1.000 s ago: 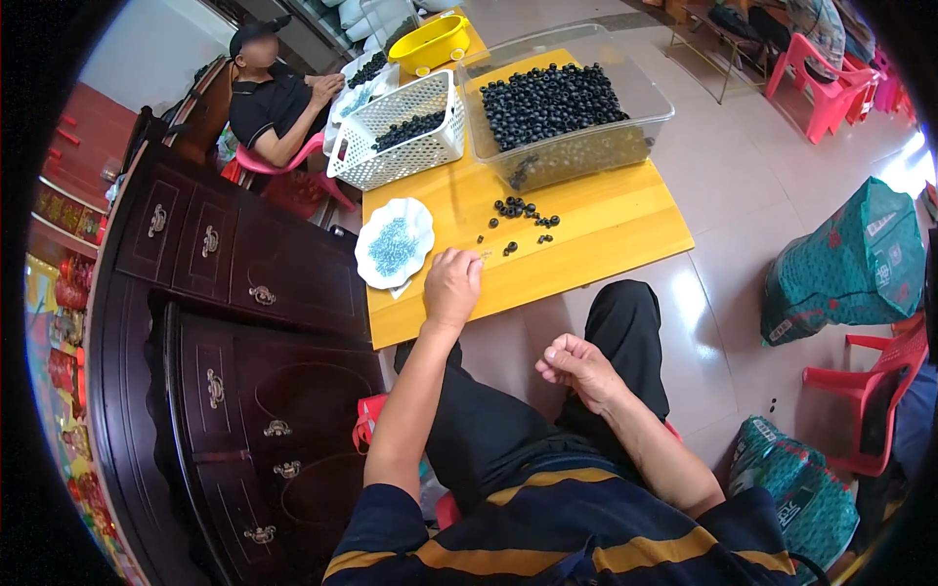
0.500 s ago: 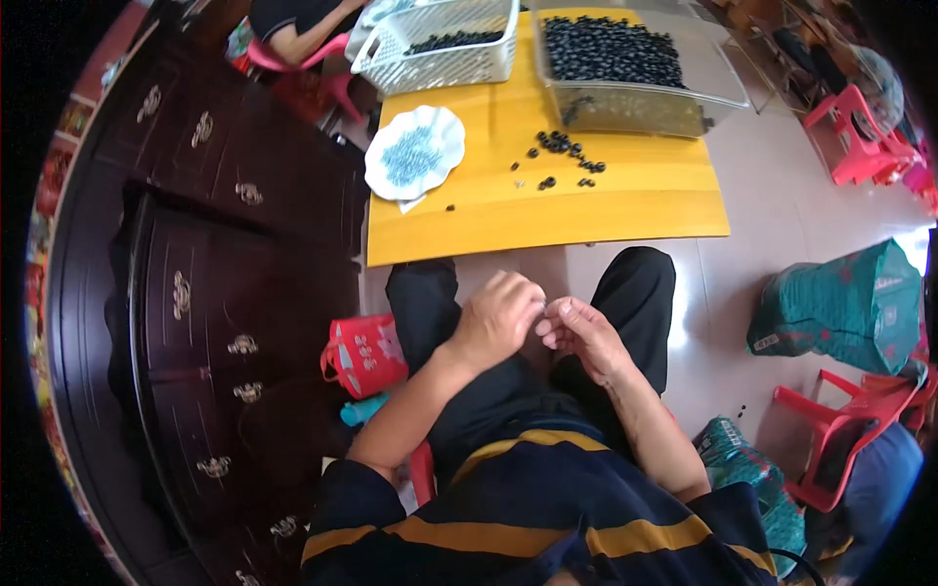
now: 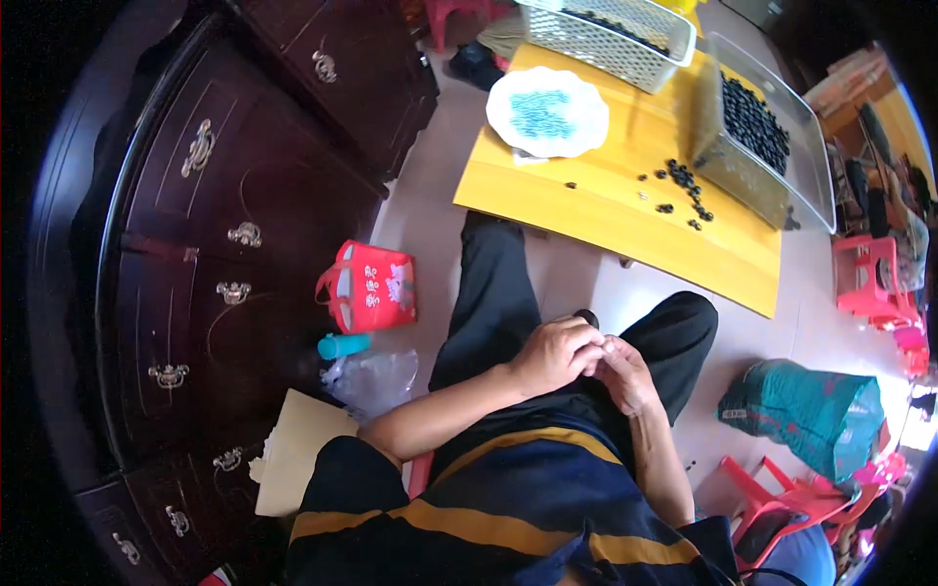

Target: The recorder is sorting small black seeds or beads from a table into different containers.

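My left hand (image 3: pixel 557 355) and my right hand (image 3: pixel 626 378) meet above my lap, fingertips pinched together. Whatever they hold is too small and covered to name. Just beyond them shows a small dark rounded shape (image 3: pixel 586 317), which I cannot identify. On the yellow table (image 3: pixel 606 220) ahead, a white scalloped plate (image 3: pixel 500 109) carries many small light-blue pieces (image 3: pixel 543 114). Right of it lies a loose scatter of small black round pieces (image 3: pixel 684 179). A clear plastic bin (image 3: pixel 728 161) holds a heap of similar black pieces (image 3: pixel 754 122).
A white slotted basket (image 3: pixel 611 57) with black pieces stands at the table's far side. To my left are a dark drawer cabinet (image 3: pixel 264 186), a red bag (image 3: pixel 379 288), a turquoise bottle (image 3: pixel 343 346) and cardboard (image 3: pixel 303 449). A green sack (image 3: pixel 796 410) and red stool (image 3: pixel 782 503) are at right.
The view has swung left, so the table now sits further right and tilted. My hands have come closer together, fingertips now touching.
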A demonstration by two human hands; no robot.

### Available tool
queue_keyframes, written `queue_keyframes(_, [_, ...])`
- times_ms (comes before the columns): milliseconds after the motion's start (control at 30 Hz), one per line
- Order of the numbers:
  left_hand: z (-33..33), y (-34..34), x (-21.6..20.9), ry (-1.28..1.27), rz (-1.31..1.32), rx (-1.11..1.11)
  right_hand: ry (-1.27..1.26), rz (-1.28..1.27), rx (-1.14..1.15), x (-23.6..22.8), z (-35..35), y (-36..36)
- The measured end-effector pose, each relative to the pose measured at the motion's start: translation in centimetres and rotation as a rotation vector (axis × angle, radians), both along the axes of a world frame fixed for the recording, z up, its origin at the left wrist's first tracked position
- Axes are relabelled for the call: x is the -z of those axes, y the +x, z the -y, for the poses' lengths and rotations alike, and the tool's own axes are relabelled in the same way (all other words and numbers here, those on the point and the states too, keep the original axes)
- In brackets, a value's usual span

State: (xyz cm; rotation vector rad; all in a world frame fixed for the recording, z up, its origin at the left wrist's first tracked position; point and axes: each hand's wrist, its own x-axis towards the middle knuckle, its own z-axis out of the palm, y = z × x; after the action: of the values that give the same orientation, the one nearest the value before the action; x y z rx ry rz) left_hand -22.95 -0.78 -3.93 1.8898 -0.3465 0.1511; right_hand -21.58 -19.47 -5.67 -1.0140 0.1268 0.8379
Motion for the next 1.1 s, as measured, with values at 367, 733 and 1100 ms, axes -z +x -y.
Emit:
queue_keyframes(367, [-2.5,0.5,0.4,-0.044,0.027,-0.122,-0.03,-0.033,0.044,-0.1,-2.6,0.7])
queue_keyframes(733, [-2.8,1.5,2.9,-0.124,-0.171,-0.134,-0.348,0.316,0.114,-0.4,-3.8,1.2])
queue_keyframes(1100, [-3.1,1.4,4.5,-0.387,-0.416,-0.042,-0.393,0.436,0.199,-1.4,-2.6,3.2])
